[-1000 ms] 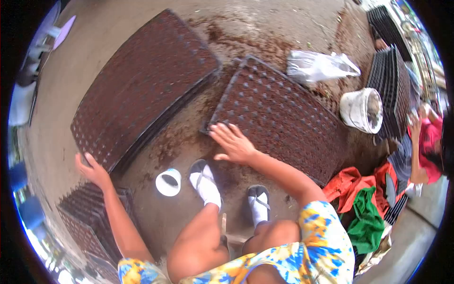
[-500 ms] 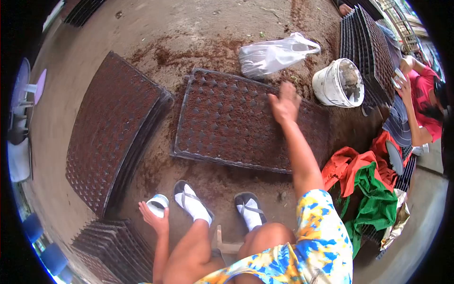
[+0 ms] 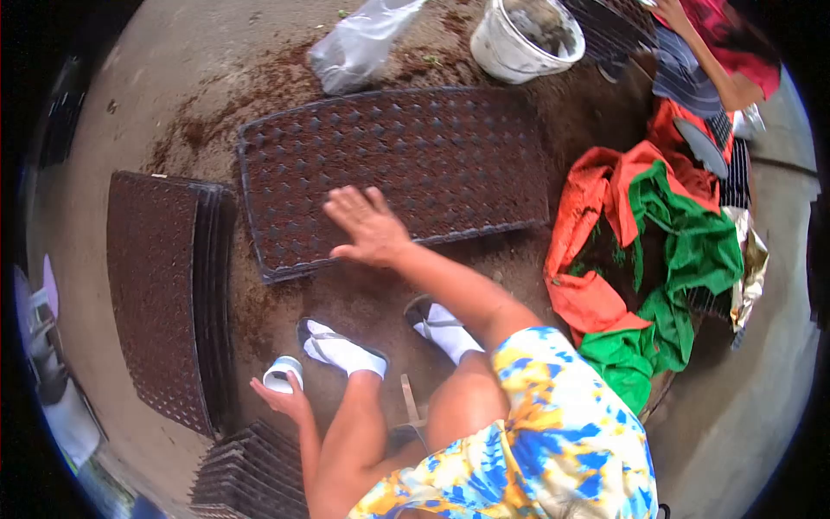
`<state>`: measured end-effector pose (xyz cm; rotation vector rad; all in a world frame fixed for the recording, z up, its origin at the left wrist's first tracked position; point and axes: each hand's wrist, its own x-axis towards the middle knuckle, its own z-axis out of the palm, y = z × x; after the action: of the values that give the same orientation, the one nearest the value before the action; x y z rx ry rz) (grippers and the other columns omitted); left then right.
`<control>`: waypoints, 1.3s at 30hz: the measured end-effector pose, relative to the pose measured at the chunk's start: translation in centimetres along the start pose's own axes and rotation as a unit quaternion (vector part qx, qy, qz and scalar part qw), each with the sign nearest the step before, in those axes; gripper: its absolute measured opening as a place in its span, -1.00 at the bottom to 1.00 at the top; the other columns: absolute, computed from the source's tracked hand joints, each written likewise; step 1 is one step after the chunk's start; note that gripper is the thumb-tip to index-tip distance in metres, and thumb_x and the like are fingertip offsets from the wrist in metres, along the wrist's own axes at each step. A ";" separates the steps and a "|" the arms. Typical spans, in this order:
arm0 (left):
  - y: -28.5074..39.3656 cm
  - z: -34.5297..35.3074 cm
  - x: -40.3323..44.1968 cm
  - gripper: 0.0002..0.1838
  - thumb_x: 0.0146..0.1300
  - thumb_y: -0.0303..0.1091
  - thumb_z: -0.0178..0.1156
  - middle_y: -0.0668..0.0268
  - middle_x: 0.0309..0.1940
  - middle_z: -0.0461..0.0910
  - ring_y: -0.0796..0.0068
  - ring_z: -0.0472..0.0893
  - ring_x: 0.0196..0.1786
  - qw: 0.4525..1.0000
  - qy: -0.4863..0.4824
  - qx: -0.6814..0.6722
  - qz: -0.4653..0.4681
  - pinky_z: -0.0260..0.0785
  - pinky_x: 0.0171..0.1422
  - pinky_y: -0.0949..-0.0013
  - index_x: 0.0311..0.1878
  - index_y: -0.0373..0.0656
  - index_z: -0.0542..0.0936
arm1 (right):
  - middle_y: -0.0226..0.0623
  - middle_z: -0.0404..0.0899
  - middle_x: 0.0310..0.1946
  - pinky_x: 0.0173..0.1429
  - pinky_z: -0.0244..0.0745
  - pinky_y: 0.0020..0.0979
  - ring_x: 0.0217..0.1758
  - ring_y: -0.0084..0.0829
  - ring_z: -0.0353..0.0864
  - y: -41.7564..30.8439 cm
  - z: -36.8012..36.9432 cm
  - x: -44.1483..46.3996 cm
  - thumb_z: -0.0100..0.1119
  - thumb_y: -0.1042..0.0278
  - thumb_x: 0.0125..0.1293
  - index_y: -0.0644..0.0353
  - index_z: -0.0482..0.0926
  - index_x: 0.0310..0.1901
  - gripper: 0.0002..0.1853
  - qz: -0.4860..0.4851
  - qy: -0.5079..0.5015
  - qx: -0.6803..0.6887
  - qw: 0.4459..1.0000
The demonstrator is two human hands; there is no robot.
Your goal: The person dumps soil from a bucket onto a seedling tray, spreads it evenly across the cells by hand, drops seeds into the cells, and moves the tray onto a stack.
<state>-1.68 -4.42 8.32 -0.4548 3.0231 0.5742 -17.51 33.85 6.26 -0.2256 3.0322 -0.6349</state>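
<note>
In the head view, a black cell tray point(image 3: 251, 212) filled with dark brown soil lies on the ground in front of my feet. My right hand point(image 3: 370, 229) is open with fingers spread, over the near edge of this tray; whether the palm touches the soil I cannot tell. Low on the left, beside my sandalled foot, my left hand point(image 3: 281, 398) is wrapped round a small white cup point(image 3: 282, 372), tilted with its mouth showing. The cup's contents cannot be made out.
Stacked soil-filled trays point(image 3: 156, 294) stand on the left, with more stacked trays point(image 3: 246, 476) nearer me. A clear plastic bag point(image 3: 354, 52) and a white bucket point(image 3: 506, 52) lie beyond. Orange and green cloth point(image 3: 692, 233) is heaped right. A co-worker's arm point(image 3: 713, 65) shows upper right.
My right hand has come from the tray's far right side toward its near left edge. The view has shifted, so the bag and bucket sit higher. My left hand still holds the cup.
</note>
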 end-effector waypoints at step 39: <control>12.9 7.5 18.1 -0.65 0.30 -0.25 0.15 0.23 -0.07 0.54 0.41 0.48 0.02 0.948 -0.115 -0.285 -0.085 0.28 0.18 0.35 0.06 -0.27 0.52 | -0.18 0.54 -0.20 0.06 0.42 -0.34 -0.08 -0.26 0.55 16.7 -15.1 -16.8 0.29 0.26 0.16 0.22 0.52 -0.14 -0.71 0.303 0.156 0.169 0.925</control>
<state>-22.88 4.75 4.41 -0.6027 2.5242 1.3821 -4.11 57.41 13.45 0.8633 2.9206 -1.1773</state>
